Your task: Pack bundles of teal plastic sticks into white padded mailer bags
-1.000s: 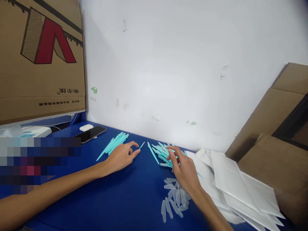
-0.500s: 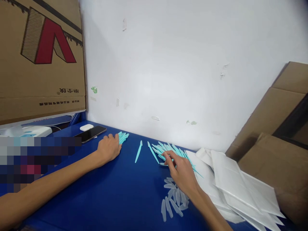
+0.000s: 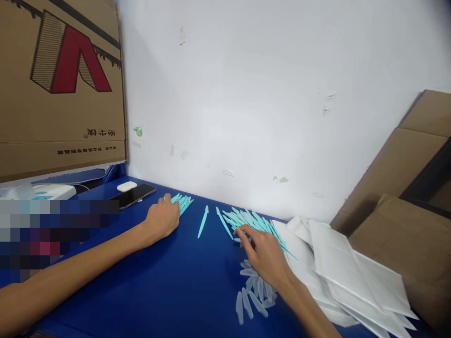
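My left hand [image 3: 161, 219] lies on the blue table [image 3: 169, 281] with its loosely bent fingers resting on the near end of a small bundle of teal plastic sticks [image 3: 183, 202]. It grips nothing. My right hand [image 3: 262, 251] reaches into a larger loose heap of teal sticks [image 3: 252, 218], its fingertips pinched on one stick at the heap's near edge. A single teal stick [image 3: 203, 221] lies alone between the two hands. Several clear plastic caps [image 3: 252, 293] lie under my right wrist.
A stack of white bags [image 3: 345, 272] lies at the right, with cardboard [image 3: 405, 188] leaning behind it. A dark phone [image 3: 136, 195] and a white earbud case [image 3: 126, 186] sit at the back left. A printed carton [image 3: 59, 84] stands at the left. The wall is close behind.
My left hand let go of the single stick at the centre and moved left onto the small bundle. My right hand slid slightly left and nearer along the heap's edge.
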The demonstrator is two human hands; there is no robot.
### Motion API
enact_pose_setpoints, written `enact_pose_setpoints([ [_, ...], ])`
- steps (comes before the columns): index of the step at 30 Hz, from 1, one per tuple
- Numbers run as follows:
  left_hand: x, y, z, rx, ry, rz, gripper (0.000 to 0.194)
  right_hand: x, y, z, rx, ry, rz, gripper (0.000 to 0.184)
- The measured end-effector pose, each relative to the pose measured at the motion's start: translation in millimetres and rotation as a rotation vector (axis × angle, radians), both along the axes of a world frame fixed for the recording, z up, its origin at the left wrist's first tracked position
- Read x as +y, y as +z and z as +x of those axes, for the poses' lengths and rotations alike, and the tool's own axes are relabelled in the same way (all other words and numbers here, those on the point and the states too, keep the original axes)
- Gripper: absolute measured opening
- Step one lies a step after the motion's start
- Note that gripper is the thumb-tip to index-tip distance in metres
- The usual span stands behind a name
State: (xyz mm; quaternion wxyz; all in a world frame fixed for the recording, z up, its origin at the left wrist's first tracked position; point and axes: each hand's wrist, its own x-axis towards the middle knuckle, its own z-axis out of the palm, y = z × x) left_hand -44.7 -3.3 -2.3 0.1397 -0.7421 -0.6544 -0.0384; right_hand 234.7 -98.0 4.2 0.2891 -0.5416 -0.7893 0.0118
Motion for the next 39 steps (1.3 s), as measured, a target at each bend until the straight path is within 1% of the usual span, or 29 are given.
enact_pose_setpoints([
  [2, -1, 1.2, 1, 0.002, -0.019, 0.015, 0.047, -1, 4.2, 1, 0.0, 0.0, -0.017, 0.038],
  [4, -2, 3.3, 3, -0.005, -0.025, 0.022, 0.045, -2, 9.8, 4, 0.037, 0.004, -0.073, 0.037],
  [6, -3, 5.9, 4, -0.02, -0.035, 0.037, 0.044, -3, 15.4, 9, 0.088, 0.042, -0.185, 0.034],
  [8, -3, 8.2, 5, -0.049, -0.077, 0.062, 0.041, -4, 19.8, 17, 0.125, 0.113, -0.338, 0.027],
  [10, -4, 9.0, 6, -0.112, -0.17, 0.086, 0.038, -3, 22.6, 25, 0.129, 0.161, -0.476, 0.024],
  [12, -6, 8.1, 8, -0.22, -0.298, 0.084, 0.036, -3, 24.3, 31, 0.098, 0.153, -0.575, 0.026],
  [14, -11, 5.9, 11, -0.339, -0.429, 0.053, 0.034, -1, 25.0, 35, 0.045, 0.126, -0.625, 0.029],
  [16, -17, 3.3, 15, -0.436, -0.528, 0.005, 0.033, 0, 24.1, 36, -0.004, 0.124, -0.643, 0.03],
  [20, -28, -1.1, 23, -0.537, -0.681, -0.101, 0.032, 3, 16.4, 32, -0.042, 0.159, -0.628, 0.024],
  [23, -31, -2.9, 26, -0.59, -0.747, -0.152, 0.032, 3, 12.5, 27, -0.033, 0.17, -0.59, 0.021],
  [26, -32, -3.1, 26, -0.637, -0.727, -0.179, 0.033, 0, 16.5, 22, 0.005, 0.167, -0.511, 0.02],
  [30, -32, -2.7, 26, -0.7, -0.693, -0.207, 0.033, -3, 26.0, 19, 0.155, 0.144, -0.344, 0.019],
  [34, -34, -4.0, 28, -0.758, -0.721, -0.244, 0.033, -1, 26.0, 21, 0.25, 0.094, -0.144, 0.03],
  [36, -36, -4.7, 29, -0.793, -0.74, -0.262, 0.035, 1, 23.2, 19, 0.308, 0.074, -0.131, 0.029],
  [39, -39, -5.2, 32, -0.841, -0.772, -0.291, 0.036, 3, 19.6, 14, 0.466, 0.026, -0.201, 0.027],
])
